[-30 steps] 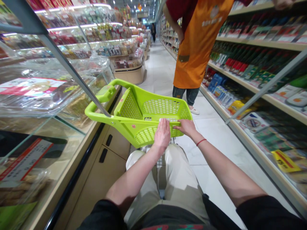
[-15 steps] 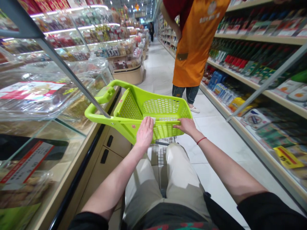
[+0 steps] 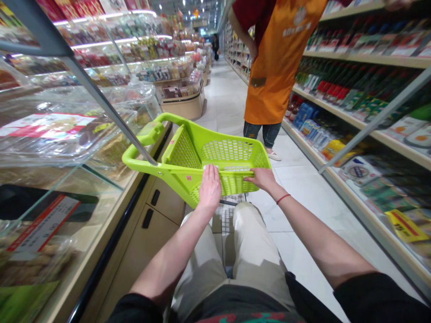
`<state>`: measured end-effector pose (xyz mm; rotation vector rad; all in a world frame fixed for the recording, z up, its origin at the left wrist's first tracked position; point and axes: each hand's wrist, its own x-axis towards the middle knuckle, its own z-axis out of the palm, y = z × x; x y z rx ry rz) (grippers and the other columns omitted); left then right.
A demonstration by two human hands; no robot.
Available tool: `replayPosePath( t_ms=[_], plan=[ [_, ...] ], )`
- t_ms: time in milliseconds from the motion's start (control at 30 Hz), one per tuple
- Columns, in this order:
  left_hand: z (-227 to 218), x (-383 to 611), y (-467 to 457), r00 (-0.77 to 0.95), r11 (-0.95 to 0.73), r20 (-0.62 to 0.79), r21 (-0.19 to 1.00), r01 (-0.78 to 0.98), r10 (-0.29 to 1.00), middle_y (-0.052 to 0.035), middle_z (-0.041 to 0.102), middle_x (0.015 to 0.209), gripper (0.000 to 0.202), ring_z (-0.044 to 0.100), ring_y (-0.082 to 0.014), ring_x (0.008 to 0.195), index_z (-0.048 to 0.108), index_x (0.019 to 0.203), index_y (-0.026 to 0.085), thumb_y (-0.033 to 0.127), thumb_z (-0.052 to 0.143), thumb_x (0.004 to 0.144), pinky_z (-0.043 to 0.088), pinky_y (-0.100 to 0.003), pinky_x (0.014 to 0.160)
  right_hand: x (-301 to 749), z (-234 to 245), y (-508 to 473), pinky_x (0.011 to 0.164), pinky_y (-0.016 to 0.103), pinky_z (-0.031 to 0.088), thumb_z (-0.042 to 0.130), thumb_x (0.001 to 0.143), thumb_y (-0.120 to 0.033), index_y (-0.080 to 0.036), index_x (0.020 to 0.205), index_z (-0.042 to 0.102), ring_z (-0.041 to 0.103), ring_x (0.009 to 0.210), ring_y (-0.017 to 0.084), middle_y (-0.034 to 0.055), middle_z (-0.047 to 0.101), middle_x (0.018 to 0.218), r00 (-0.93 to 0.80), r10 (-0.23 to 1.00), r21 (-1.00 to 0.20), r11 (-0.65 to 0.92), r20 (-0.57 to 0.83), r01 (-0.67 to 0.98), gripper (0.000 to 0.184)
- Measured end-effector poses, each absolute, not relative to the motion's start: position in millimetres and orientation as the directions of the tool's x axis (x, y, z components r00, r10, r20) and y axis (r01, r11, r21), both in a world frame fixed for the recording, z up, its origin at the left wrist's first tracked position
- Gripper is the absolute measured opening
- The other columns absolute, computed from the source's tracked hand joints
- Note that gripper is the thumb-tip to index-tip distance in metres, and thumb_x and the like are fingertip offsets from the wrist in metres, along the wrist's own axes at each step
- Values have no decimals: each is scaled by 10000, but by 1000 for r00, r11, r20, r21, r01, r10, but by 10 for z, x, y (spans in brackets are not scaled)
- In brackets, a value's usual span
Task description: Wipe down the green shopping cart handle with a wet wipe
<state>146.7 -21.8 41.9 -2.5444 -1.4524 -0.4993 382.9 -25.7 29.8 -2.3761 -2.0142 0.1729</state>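
The left hand (image 3: 210, 188) lies palm down with its fingers straight and side by side, their tips over the near rim (image 3: 234, 173) of a lime-green shopping basket (image 3: 173, 174). A white scrap, perhaps tissue or cloth (image 3: 205, 167), shows at the fingertips; with the thumb and palm hidden, I cannot tell whether the hand grips it or only presses. The right hand (image 3: 264, 179) is clamped on the same rim near the basket's right-hand corner, thumb inside the rim line. Both forearms reach forward from black sleeves (image 3: 367, 291) and angle inward; a thin red cord bracelet (image 3: 283, 198) circles the right wrist.

The basket sits just ahead of pale trousers (image 3: 249, 233), between counter and aisle. It is glossy moulded plastic, its walls pierced with rounded holes, its left end drawn into a looped frame. A smooth grey pole (image 3: 104, 105) slants down to its side.

Close on the left stands a wood-fronted display counter (image 3: 134, 260) edged by a shiny black rail (image 3: 111, 246), with clear plastic food packs (image 3: 50, 139) above. Beyond the basket, a person in an orange apron (image 3: 272, 67) stands in the aisle, in front of part of the bottle-lined shelves (image 3: 363, 120). White marbled tiles (image 3: 299, 213) cover the floor.
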Motion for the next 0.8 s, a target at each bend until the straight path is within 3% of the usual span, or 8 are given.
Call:
replayPosePath(
  t_ms=[133,300,433,667,800],
  plan=[
    [265,1869,-292,543,-605,410,28,796,733,-224,466,1489,535,335,-274,1456,432,1426,33,22,344,899,361,-460,1182,3834,286,-245,888,366,458,487,881,-685,-203,1202,690,667,1067,292,145,747,1066,165,984,-88,-170,-66,981,613],
    [191,2202,-321,672,-725,393,-20,688,627,-256,445,1493,529,344,-301,1453,420,1427,-5,62,379,904,339,-485,1193,3832,275,-232,887,374,461,493,898,-641,-198,1223,682,672,1057,299,148,749,1056,176,982,-88,-181,-63,980,581],
    [217,2144,-300,714,-756,367,-42,653,596,-227,457,1494,521,354,-283,1449,439,1422,14,53,362,908,343,-449,1192,3836,286,-238,876,364,459,488,892,-659,-207,1160,709,675,1045,295,141,752,1038,161,984,-100,-168,-70,981,570],
    [361,1565,-214,654,-682,318,-30,731,687,-210,419,1523,564,295,-257,1476,405,1454,44,16,345,894,317,-452,1206,3845,275,-249,878,374,458,484,863,-716,-197,1226,682,669,1061,303,151,747,1063,163,984,-108,-169,-65,980,664],
    [434,1362,-194,584,-608,308,-19,793,751,-213,390,1539,554,252,-267,1487,405,1448,7,8,327,899,291,-430,1219,3827,290,-253,889,377,455,492,866,-709,-196,1234,679,666,1071,304,153,743,1081,169,984,-108,-175,-63,979,658]
  ],
)
